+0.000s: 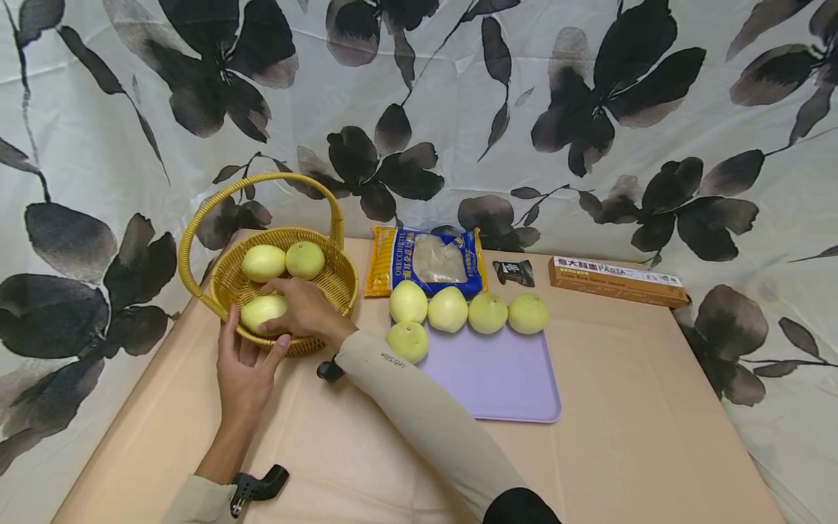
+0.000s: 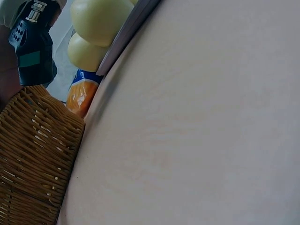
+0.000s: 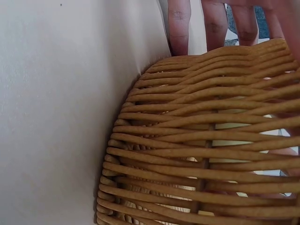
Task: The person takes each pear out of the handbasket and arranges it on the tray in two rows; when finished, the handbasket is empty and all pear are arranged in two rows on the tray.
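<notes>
R hand [image 1: 306, 311] grips one fruit [image 1: 257, 313] in basket [image 1: 348, 280] w/ two others [image 1: 305, 260]; L hand [image 1: 247, 371] touches its near side. To basket's R, tray [image 1: 504, 378] w/ five more [image 1: 487, 313]; farther back, L to R: bag [image 1: 439, 258], small pkt [image 1: 513, 273], box [image 1: 615, 284].

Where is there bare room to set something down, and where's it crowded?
Bare: the table right of the tray, in front of the pasta box, and the tray's front right, clear of its fruits. Crowded: the basket, the right hand and fruits inside, the left hand at its front; the tray's fruit-lined back.
</notes>
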Available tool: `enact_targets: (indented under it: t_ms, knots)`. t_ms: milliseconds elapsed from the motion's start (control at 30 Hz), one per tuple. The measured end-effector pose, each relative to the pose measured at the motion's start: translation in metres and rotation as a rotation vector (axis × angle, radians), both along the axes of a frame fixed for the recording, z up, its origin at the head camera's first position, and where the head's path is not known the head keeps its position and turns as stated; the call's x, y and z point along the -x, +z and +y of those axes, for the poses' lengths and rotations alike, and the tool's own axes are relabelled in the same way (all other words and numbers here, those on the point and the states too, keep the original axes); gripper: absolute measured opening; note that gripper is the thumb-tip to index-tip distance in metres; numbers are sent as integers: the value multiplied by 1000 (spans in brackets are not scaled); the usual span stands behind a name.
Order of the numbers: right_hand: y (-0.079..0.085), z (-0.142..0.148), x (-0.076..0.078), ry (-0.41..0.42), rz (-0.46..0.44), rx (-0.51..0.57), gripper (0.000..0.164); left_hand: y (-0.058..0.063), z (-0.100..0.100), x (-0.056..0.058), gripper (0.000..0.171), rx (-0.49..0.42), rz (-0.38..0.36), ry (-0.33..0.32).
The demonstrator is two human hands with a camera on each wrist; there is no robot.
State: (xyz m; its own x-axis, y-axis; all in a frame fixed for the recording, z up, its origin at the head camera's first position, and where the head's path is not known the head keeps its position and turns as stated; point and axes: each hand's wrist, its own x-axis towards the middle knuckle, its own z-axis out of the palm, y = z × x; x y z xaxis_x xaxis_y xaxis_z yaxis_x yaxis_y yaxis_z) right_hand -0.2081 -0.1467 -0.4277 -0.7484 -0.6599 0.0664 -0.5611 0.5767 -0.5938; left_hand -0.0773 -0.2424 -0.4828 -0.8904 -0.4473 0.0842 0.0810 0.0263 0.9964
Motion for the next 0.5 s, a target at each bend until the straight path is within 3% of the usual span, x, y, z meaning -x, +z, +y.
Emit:
enact_targets:
  t_ms: [267,500]
  knots:
    - [0,5,-2,-67,36,52,56,-2,-1,1,101,-2,11,1]
    - [5,8,-7,-190,46,69,61,-1,-1,1,104,-4,13,1]
